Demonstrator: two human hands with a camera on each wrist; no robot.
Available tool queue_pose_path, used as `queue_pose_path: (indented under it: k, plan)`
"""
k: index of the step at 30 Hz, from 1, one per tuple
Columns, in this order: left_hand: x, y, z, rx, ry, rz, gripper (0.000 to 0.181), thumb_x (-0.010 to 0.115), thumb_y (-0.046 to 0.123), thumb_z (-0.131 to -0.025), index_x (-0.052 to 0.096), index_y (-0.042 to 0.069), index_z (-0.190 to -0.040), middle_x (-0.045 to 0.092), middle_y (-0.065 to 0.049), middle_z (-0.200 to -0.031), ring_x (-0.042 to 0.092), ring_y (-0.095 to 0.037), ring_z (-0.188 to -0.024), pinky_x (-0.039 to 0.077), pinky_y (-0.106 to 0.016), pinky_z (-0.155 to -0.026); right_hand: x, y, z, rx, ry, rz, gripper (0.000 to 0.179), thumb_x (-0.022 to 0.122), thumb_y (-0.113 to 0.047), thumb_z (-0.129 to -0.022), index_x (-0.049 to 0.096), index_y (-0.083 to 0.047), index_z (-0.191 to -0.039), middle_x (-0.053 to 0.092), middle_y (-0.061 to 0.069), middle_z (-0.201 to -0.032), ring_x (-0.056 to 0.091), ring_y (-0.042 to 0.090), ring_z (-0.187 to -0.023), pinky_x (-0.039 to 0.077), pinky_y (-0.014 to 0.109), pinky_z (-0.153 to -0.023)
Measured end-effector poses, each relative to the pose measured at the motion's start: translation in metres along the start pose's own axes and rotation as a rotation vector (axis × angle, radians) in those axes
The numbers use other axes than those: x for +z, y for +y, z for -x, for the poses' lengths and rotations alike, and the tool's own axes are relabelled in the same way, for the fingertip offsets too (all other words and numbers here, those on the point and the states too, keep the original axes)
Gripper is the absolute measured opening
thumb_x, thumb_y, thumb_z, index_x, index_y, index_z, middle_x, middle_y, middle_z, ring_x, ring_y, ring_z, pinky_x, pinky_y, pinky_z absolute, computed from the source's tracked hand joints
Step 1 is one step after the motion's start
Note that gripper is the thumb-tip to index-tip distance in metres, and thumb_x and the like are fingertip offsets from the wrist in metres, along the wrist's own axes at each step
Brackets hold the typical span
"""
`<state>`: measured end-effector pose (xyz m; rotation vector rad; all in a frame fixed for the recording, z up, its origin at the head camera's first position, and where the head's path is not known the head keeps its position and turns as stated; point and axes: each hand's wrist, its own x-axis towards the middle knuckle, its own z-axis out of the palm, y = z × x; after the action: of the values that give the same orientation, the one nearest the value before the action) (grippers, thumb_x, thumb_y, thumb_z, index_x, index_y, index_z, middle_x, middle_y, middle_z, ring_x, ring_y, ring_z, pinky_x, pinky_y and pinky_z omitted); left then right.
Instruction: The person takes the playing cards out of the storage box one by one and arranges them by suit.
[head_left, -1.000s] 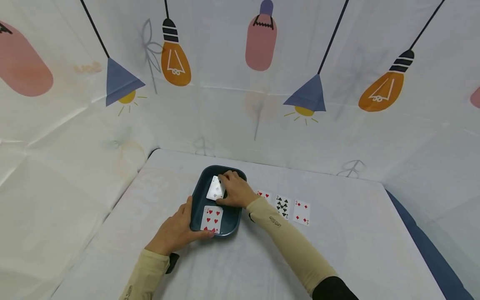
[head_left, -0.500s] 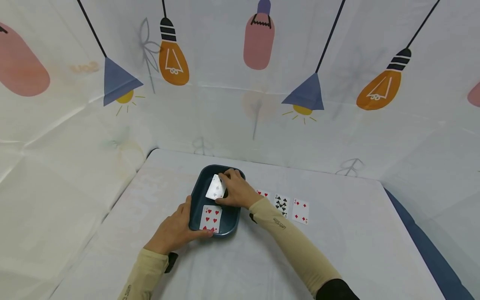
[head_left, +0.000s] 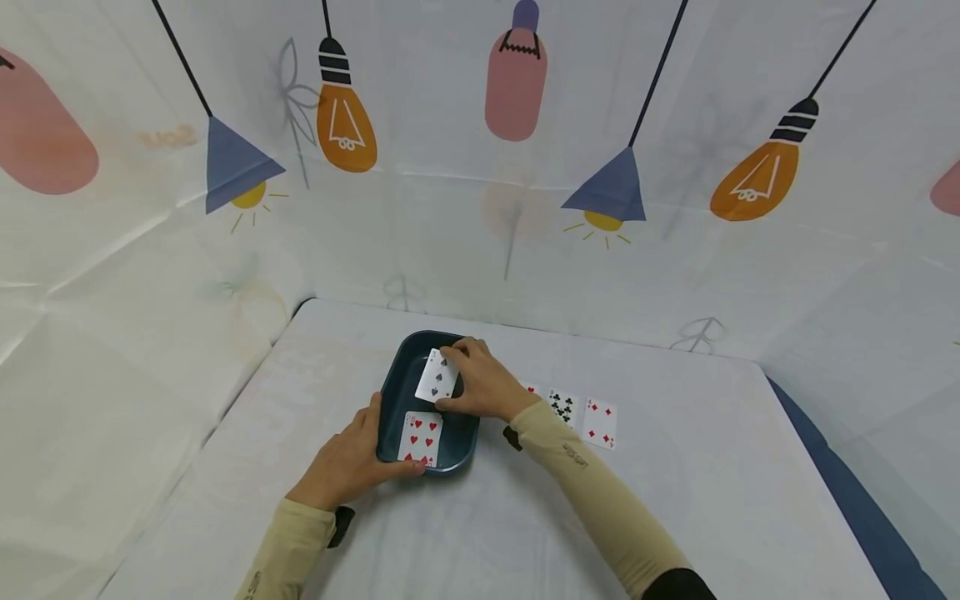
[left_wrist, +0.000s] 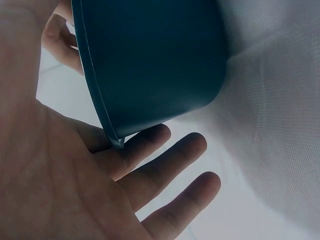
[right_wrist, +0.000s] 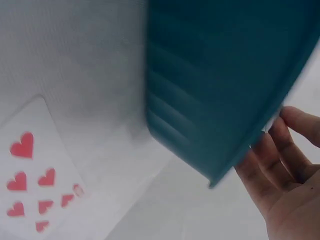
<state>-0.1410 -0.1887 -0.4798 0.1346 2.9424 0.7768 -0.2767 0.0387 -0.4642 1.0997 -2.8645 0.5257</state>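
Note:
A deep blue-green tray [head_left: 396, 385] stands on the white-covered table. Its near part holds a hearts playing card [head_left: 420, 437] lying face up. Over the far part, my right hand [head_left: 483, 383] pinches a spades playing card [head_left: 435, 377] between thumb and fingers, with its face visible. In the right wrist view, curled fingers [right_wrist: 280, 155] show past the tray rim. My left hand [head_left: 348, 458] rests at the tray's near left corner, thumb along the near edge. In the left wrist view its fingers [left_wrist: 170, 162] stretch fairly straight along the outer wall.
Right of the tray lie a hearts card [right_wrist: 30, 170], partly behind the right wrist in the head view, a clubs card [head_left: 562, 406] and a diamonds card [head_left: 600, 422]. A printed fabric wall [head_left: 450, 242] rises at the table's far edge.
My right hand has shifted slightly right with the spades card, whose face now shows more clearly. My left hand and the tray hold nearly still.

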Motion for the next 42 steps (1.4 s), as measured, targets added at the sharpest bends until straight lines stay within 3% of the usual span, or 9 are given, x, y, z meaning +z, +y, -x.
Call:
queue_pose_path:
  k: [16,26,42]
  plan:
    - [0.000,0.002,0.000,-0.021,0.010,-0.004,0.137,0.077,0.077,-0.068,0.014,-0.004,-0.159,0.046,-0.026,-0.146,0.061,-0.035,-0.099,0.050,-0.056,-0.095,-0.026,0.015,0.026,0.041,0.059,-0.013,0.090,0.086,-0.050,-0.077,0.048,-0.012,-0.150,0.045,0.008,-0.143,0.041,0.022,-0.127,0.047,0.036,-0.104]
    - [0.001,0.001,0.000,-0.023,0.012,-0.010,0.139,0.076,0.079,-0.067,0.014,-0.005,-0.159,0.045,-0.025,-0.148,0.061,-0.037,-0.102,0.049,-0.057,-0.097,-0.045,0.020,0.047,0.013,0.054,-0.005,0.087,0.087,-0.046,-0.077,0.050,-0.012,-0.149,0.045,0.007,-0.141,0.041,0.022,-0.128,0.048,0.038,-0.101]
    - [0.000,-0.001,0.001,-0.002,0.014,-0.003,0.140,0.075,0.080,-0.067,0.013,-0.005,-0.159,0.045,-0.025,-0.147,0.061,-0.035,-0.100,0.048,-0.056,-0.097,-0.053,0.043,0.077,0.016,0.069,0.005,0.086,0.090,-0.040,-0.075,0.052,-0.011,-0.146,0.048,0.008,-0.138,0.043,0.024,-0.127,0.049,0.038,-0.097]
